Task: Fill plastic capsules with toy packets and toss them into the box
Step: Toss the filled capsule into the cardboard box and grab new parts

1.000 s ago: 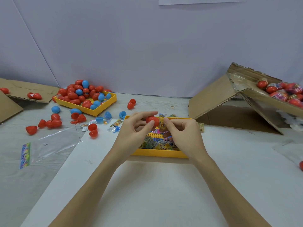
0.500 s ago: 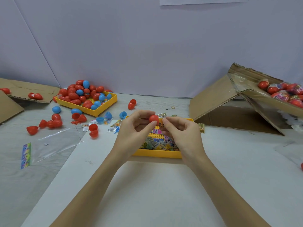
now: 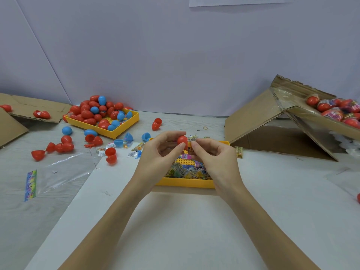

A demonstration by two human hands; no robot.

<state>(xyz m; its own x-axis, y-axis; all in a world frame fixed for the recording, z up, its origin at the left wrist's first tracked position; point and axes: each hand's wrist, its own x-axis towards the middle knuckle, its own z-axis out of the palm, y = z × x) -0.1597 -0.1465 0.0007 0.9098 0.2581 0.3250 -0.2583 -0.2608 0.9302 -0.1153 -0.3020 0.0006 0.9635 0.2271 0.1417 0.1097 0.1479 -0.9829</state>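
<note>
**Both hands grip a red capsule above the packet tray**

The left hand [image 3: 157, 154] is raised over the near tray, thumb and curled fingers pinching a red capsule [image 3: 182, 140] from its left side. The right hand [image 3: 212, 154] meets it from the other side, its fingertips [image 3: 194, 145] pinching the capsule's right flank, where a printed toy packet [image 3: 192, 138] shows just beside the red shell; whether that packet is inside the capsule or behind it cannot be told.

From left to right: a flattened cardboard sheet [image 3: 29, 108] with a few red shells on it; a clear plastic bag [image 3: 64, 172] with a rainbow strip lying flat; loose red and blue capsule halves [image 3: 62, 147] scattered on the table; a far yellow tray [image 3: 124, 127] heaped with red and blue capsules. At centre sits the near yellow tray [image 3: 185, 183], holding a jumble of colourful packets, directly under the hands. On the right, a tilted cardboard box [image 3: 311, 117] holds filled red capsules.

The held capsule is glossy, smooth and egg-shaped, plain red. Only its rounded upper end shows above the fingers. Its long axis stands roughly upright, the dome pointing up and slightly away from the camera, the lower part hidden between the fingertips.
</note>
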